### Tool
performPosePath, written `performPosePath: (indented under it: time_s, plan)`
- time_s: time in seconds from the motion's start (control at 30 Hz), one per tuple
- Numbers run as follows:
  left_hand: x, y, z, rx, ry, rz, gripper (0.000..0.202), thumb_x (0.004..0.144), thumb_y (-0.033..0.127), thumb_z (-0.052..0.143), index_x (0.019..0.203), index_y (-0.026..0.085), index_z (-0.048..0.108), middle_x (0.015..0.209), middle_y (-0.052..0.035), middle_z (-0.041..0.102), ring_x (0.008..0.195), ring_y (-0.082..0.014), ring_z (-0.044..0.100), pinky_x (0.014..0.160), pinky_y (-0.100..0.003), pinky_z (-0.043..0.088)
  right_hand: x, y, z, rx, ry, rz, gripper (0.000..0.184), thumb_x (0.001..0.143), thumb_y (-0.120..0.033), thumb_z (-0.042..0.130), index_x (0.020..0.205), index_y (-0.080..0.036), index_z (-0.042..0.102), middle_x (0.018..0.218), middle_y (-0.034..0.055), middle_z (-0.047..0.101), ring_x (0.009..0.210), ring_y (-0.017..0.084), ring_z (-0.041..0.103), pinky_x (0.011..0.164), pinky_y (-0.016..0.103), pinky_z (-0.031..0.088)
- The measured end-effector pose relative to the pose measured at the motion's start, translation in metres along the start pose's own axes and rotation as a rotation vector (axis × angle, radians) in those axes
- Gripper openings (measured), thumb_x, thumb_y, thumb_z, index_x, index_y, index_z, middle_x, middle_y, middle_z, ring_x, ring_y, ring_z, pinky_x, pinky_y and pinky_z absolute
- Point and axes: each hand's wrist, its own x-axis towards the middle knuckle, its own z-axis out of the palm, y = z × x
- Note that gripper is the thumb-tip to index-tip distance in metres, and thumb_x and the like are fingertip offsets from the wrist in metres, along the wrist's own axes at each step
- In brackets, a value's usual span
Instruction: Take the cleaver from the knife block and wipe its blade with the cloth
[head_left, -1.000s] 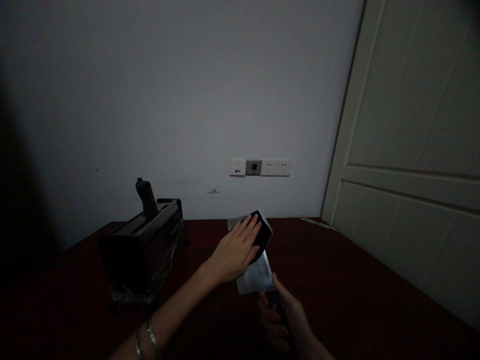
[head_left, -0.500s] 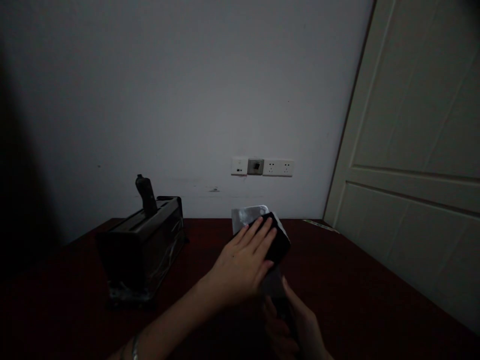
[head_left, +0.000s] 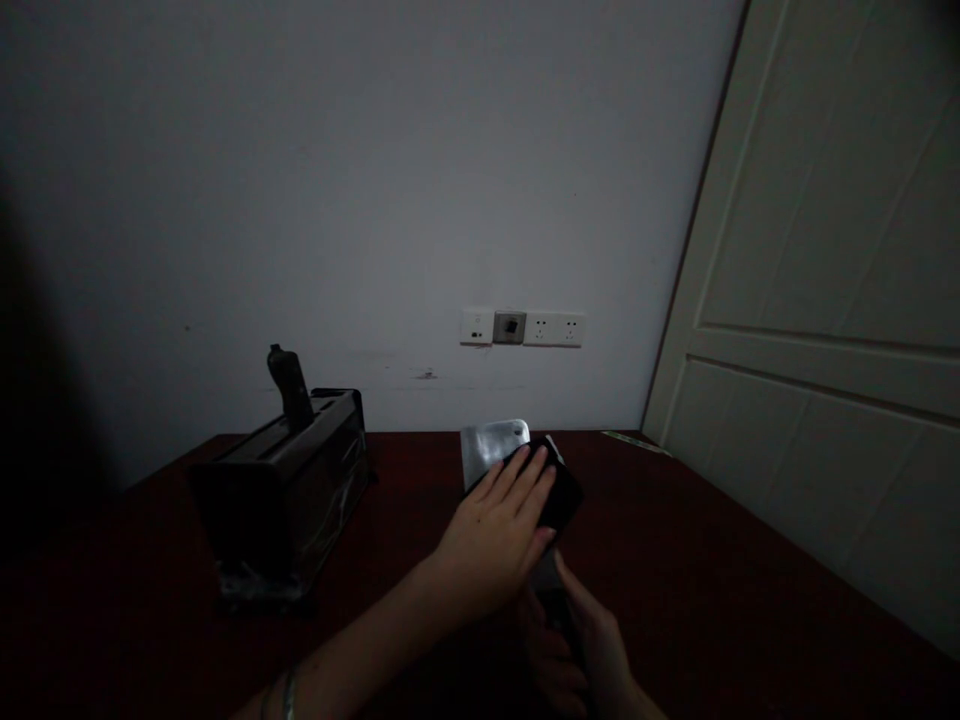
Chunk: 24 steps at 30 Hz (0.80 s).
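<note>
A broad silver cleaver blade [head_left: 491, 447] points away from me over the dark red table [head_left: 712, 560]. My right hand [head_left: 581, 645] is wrapped round its dark handle near the bottom of the view. My left hand [head_left: 499, 530] lies on the blade with fingers stretched out, pressing a black pad [head_left: 559, 495] against the metal. Most of the blade is hidden under the left hand and the pad.
A black knife block [head_left: 289, 490] with one dark handle [head_left: 289, 385] sticking up stands at the left of the table. Wall sockets [head_left: 523, 327] sit on the white wall behind. A pale door [head_left: 832, 320] is at the right.
My left hand and the black pad slid to the right and then back down the blade toward the handle, baring more of the blade's tip. The view shifted slightly.
</note>
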Motion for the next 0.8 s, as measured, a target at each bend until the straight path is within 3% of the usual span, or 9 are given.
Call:
performPosePath:
  time_s: [0.17, 0.43, 0.6, 0.8]
  plan:
    - [0.003, -0.03, 0.006, -0.007, 0.014, -0.107, 0.052, 0.092, 0.033, 0.029, 0.14, 0.011, 0.021, 0.148, -0.0091, 0.013, 0.136, -0.0211, 0.007, 0.108, -0.037, 0.023, 0.011, 0.013, -0.005, -0.043, -0.013, 0.093, 0.054, 0.069, -0.069, 0.048, 0.054, -0.017, 0.043, 0.033, -0.0078, 0.035, 0.023, 0.002, 0.023, 0.026, 0.015, 0.012]
    - [0.002, 0.004, -0.004, 0.007, 0.028, -0.034, 0.055, 0.091, 0.038, 0.031, 0.139, 0.013, 0.023, 0.148, -0.0078, 0.014, 0.136, -0.0214, 0.008, 0.107, -0.036, 0.024, -0.001, -0.002, 0.001, -0.022, -0.06, -0.053, 0.051, 0.061, -0.066, 0.059, 0.058, -0.017, 0.046, 0.035, -0.0094, 0.034, 0.024, 0.001, 0.02, 0.025, 0.014, 0.015]
    - [0.003, -0.005, -0.018, 0.049, 0.066, -0.102, 0.056, 0.091, 0.035, 0.032, 0.14, 0.012, 0.021, 0.148, -0.0075, 0.013, 0.136, -0.022, 0.008, 0.107, -0.037, 0.025, -0.001, 0.006, 0.001, -0.148, 0.011, -0.108, 0.053, 0.061, -0.068, 0.059, 0.05, -0.017, 0.047, 0.033, -0.0072, 0.031, 0.026, 0.003, 0.022, 0.026, 0.015, 0.015]
    - [0.003, -0.007, -0.022, 0.068, 0.086, -0.144, 0.056, 0.09, 0.032, 0.034, 0.141, 0.013, 0.02, 0.148, -0.0077, 0.014, 0.136, -0.0227, 0.01, 0.107, -0.038, 0.027, 0.005, 0.018, -0.026, -0.275, 0.14, -0.276, 0.049, 0.068, -0.067, 0.052, 0.057, -0.019, 0.056, 0.041, -0.002, 0.043, 0.035, 0.009, 0.04, 0.033, 0.02, 0.035]
